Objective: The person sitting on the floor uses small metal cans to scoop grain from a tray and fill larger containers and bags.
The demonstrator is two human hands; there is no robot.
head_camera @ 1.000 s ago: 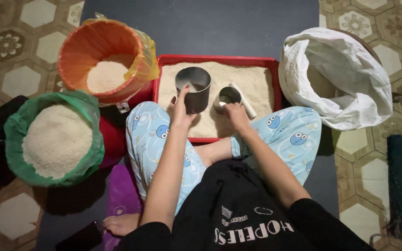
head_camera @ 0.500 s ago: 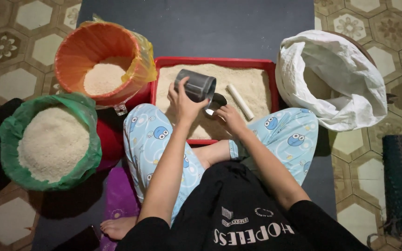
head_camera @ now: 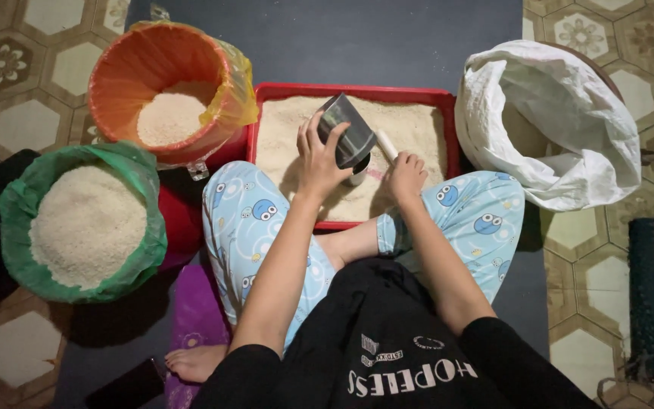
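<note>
Left hand (head_camera: 319, 155) tips a dark metal cup (head_camera: 347, 138) over a small white cup (head_camera: 359, 170).

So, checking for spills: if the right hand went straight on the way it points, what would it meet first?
Probably the white scoop that the right hand touches, just under the tilted dark cup; past it, grain in the red tray. Depth is unclear.

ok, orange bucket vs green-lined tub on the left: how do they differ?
The orange bucket sits farther away, beside the red tray; the green-lined tub is nearer. The orange bucket holds only a low layer of grain, with its inner wall showing; the green-lined tub is heaped almost to its rim. Both hold pale grain.
</note>
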